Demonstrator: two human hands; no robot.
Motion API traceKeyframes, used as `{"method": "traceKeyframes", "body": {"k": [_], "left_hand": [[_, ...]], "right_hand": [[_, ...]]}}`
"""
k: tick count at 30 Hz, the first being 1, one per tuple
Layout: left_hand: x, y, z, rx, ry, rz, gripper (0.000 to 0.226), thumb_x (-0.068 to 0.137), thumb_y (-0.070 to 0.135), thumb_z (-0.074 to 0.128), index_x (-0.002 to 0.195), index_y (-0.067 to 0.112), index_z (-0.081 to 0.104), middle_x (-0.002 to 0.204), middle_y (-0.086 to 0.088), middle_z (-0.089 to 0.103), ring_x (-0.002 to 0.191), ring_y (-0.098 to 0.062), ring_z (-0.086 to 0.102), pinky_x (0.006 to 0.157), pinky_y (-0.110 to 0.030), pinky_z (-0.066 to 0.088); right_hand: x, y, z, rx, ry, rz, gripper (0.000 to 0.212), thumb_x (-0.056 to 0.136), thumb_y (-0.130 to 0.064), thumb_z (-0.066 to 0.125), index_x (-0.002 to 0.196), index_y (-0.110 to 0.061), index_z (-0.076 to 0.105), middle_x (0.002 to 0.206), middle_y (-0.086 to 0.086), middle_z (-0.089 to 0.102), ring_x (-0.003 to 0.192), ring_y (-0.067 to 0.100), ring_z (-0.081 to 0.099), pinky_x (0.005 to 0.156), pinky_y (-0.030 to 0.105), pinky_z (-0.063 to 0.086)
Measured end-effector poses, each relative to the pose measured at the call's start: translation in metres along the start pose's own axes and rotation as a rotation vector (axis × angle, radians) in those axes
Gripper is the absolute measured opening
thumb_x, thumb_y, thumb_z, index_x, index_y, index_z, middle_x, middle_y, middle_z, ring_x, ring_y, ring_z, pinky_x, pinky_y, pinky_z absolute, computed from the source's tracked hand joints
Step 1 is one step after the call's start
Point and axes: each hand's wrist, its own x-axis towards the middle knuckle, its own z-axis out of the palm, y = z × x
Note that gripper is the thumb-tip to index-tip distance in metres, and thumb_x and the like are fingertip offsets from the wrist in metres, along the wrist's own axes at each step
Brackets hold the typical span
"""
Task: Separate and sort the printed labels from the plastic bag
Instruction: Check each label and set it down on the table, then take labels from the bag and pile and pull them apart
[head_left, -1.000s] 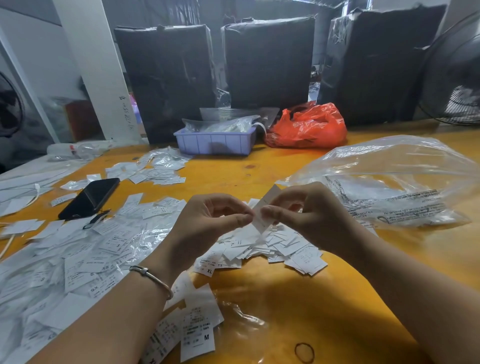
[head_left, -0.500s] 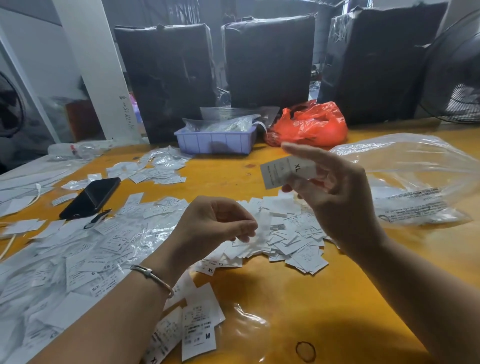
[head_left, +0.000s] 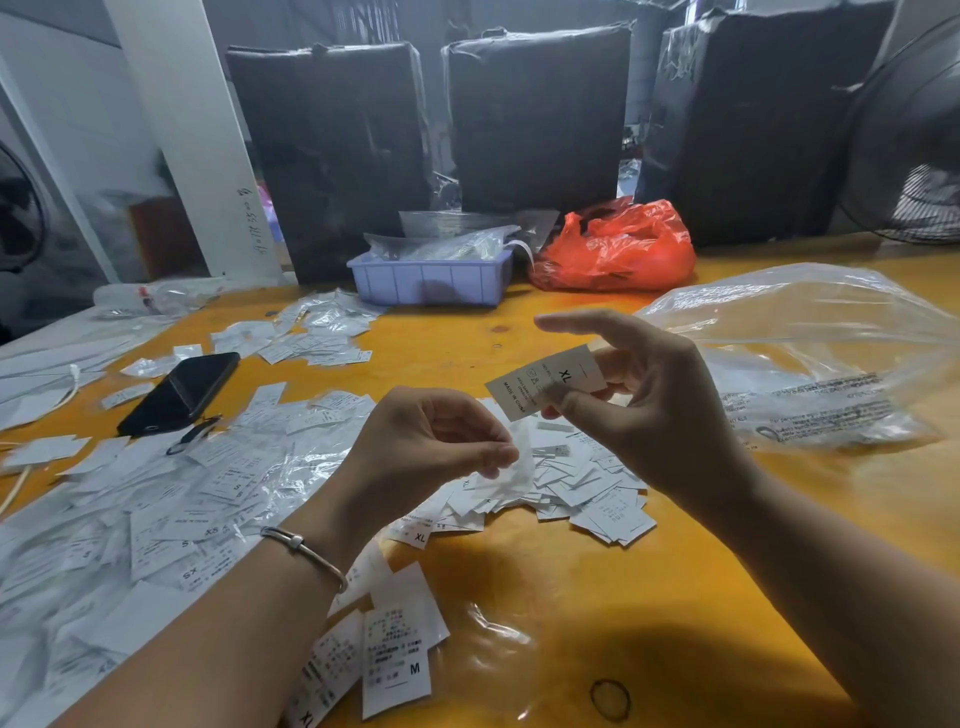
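Both forearms reach in from the near edge over the yellow worktop (head_left: 545, 597), hands raised above the central pile of labels (head_left: 582, 483). Right hand (head_left: 644, 410): wrist cocked, palm turned left, index finger stretched out straight toward the left, thumb and the lower fingers closed in a narrow grip on one XL label (head_left: 545, 387), held tilted and clear of the pile with its print facing the camera. Left hand (head_left: 421, 447): fingers curled, thumb meeting fingertips in a tight pinch on a thin, translucent white scrap (head_left: 511, 465) that hangs down over the pile; what the scrap is, I cannot tell. Silver bracelet (head_left: 306, 553) on the left wrist. Clear plastic bag (head_left: 810, 358) lies puffed up on the worktop to the right, just beyond the right hand, black print along its lower part. Wide spread of loose labels and clear wrappers (head_left: 145, 514) covers the left side of the worktop; a few more labels, one marked M (head_left: 397, 660), lie near the left forearm. Black phone (head_left: 179, 392) rests among the left spread. At the far side: lilac tray (head_left: 431, 278) with clear packets in it, red plastic bag (head_left: 618, 249) just beside it, black-wrapped bundles (head_left: 540, 114) standing behind.
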Motion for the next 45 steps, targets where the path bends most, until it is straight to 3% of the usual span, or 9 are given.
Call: {"method": "traceKeyframes", "body": {"k": [7,13,17,20,25,32,36,40,45], "left_hand": [[0.000,0.000,0.000,0.030,-0.008,0.007,0.025,0.068,0.021,0.078,0.085,0.003,0.075,0.075,-0.006,0.076,0.066,-0.022,0.072,0.061,-0.027,0.058],[0.000,0.000,-0.001,0.027,-0.009,-0.001,0.025,0.070,0.022,0.076,0.088,0.005,0.076,0.077,-0.004,0.076,0.066,-0.020,0.073,0.057,-0.024,0.056],[0.001,-0.001,-0.001,0.018,-0.018,-0.027,0.022,0.072,0.022,0.074,0.086,0.006,0.075,0.076,-0.005,0.076,0.065,-0.020,0.073,0.056,-0.020,0.053],[0.001,-0.002,0.000,0.023,-0.036,-0.037,0.022,0.074,0.023,0.073,0.086,0.005,0.075,0.075,-0.005,0.076,0.065,-0.019,0.072,0.056,-0.021,0.053],[0.001,-0.003,0.000,0.037,-0.078,-0.047,0.028,0.075,0.028,0.072,0.089,0.004,0.075,0.077,-0.005,0.076,0.070,-0.021,0.073,0.061,-0.027,0.055],[0.001,-0.002,0.002,0.028,-0.101,-0.072,0.031,0.075,0.028,0.071,0.089,0.001,0.073,0.076,-0.009,0.075,0.072,-0.024,0.072,0.060,-0.026,0.053],[0.002,-0.004,0.002,0.038,-0.119,-0.101,0.014,0.082,0.010,0.072,0.089,-0.002,0.072,0.078,-0.010,0.076,0.071,-0.023,0.073,0.059,-0.025,0.052],[0.003,-0.004,0.003,0.030,-0.124,-0.106,0.016,0.077,0.006,0.076,0.091,0.000,0.071,0.078,-0.009,0.076,0.069,-0.021,0.073,0.060,-0.024,0.055],[0.003,-0.006,0.004,-0.003,-0.149,-0.137,0.025,0.073,-0.004,0.078,0.096,0.000,0.069,0.080,-0.013,0.076,0.074,-0.024,0.074,0.067,-0.023,0.057]], "right_hand": [[0.001,0.005,-0.001,-0.088,0.000,-0.028,0.043,0.076,-0.007,0.075,0.108,-0.032,0.063,0.081,-0.008,0.071,0.068,0.032,0.068,0.057,0.045,0.055],[0.002,0.007,-0.003,-0.182,-0.024,-0.116,0.023,0.074,-0.004,0.075,0.089,-0.021,0.071,0.076,-0.009,0.069,0.066,0.009,0.066,0.051,0.026,0.053],[0.003,0.011,-0.005,-0.210,-0.098,-0.160,0.011,0.073,-0.001,0.072,0.078,-0.012,0.073,0.069,-0.001,0.070,0.056,0.020,0.062,0.050,0.038,0.048],[0.004,0.013,-0.006,-0.249,-0.156,-0.148,0.012,0.071,-0.002,0.069,0.077,-0.012,0.074,0.066,0.001,0.069,0.055,0.023,0.060,0.050,0.039,0.047],[0.004,0.014,-0.004,-0.235,-0.254,-0.055,0.012,0.071,0.000,0.068,0.074,-0.010,0.074,0.060,-0.008,0.062,0.053,0.004,0.050,0.048,0.012,0.035],[0.005,0.017,-0.003,-0.188,-0.368,0.132,0.011,0.074,-0.004,0.068,0.070,-0.013,0.073,0.061,0.009,0.063,0.050,0.004,0.044,0.044,0.017,0.033],[0.007,0.018,-0.005,-0.132,-0.384,0.200,0.015,0.074,0.000,0.067,0.066,-0.011,0.072,0.057,0.014,0.059,0.049,0.007,0.043,0.042,0.018,0.032],[0.006,0.019,-0.004,-0.145,-0.466,0.251,0.013,0.075,-0.002,0.065,0.069,-0.011,0.073,0.057,0.005,0.060,0.051,0.007,0.047,0.045,0.020,0.035],[0.007,0.023,-0.004,-0.160,-0.463,0.294,0.012,0.074,-0.005,0.066,0.070,-0.012,0.074,0.064,0.010,0.067,0.054,0.006,0.053,0.050,0.022,0.041]]}}
